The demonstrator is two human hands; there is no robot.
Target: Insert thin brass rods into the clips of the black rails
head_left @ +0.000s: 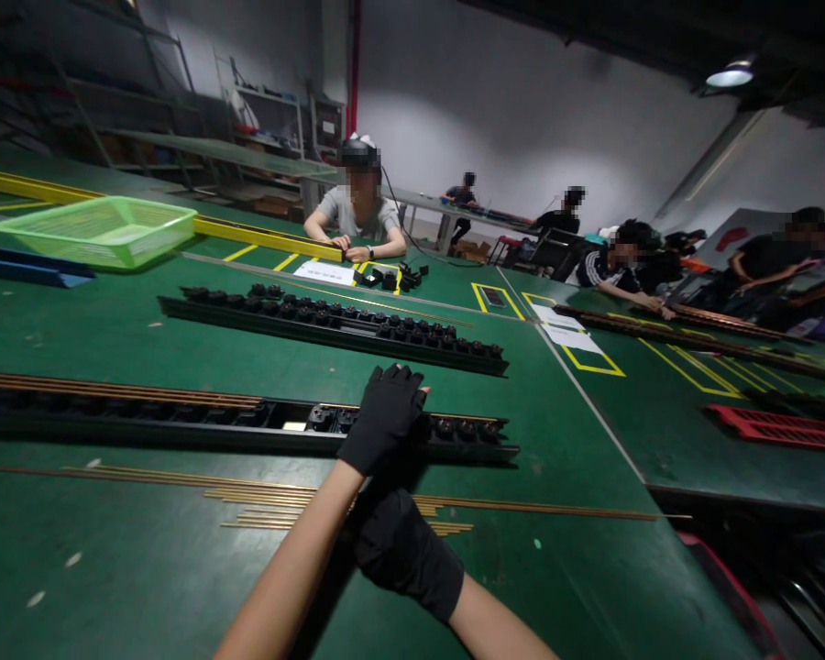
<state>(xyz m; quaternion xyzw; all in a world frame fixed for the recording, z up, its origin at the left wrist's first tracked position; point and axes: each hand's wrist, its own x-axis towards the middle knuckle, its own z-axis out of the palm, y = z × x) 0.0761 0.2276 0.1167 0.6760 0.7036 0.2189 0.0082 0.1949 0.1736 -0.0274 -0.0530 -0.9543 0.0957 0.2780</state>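
Observation:
Both hands wear black gloves. My left hand [385,417] lies over a long black channel [234,438], its fingers curled down among the black blocks [454,429] set inside. What those fingers hold is hidden. Closer to me, my right hand [409,555] is closed above the table, partly below the left wrist. Its fingers face away, so any held item is out of sight. Thin brass rods [261,495] lie beneath and beside my hands. More copper-coloured rods [110,390] run along the left part of the channel.
Beyond lies another black channel [316,323] filled with blocks. A green basket [110,234] stands far left, near a blue channel [31,266]. Across the green table [179,587] a person [357,215] sits by loose black parts [389,277]. A red slotted tray [784,428] is at right.

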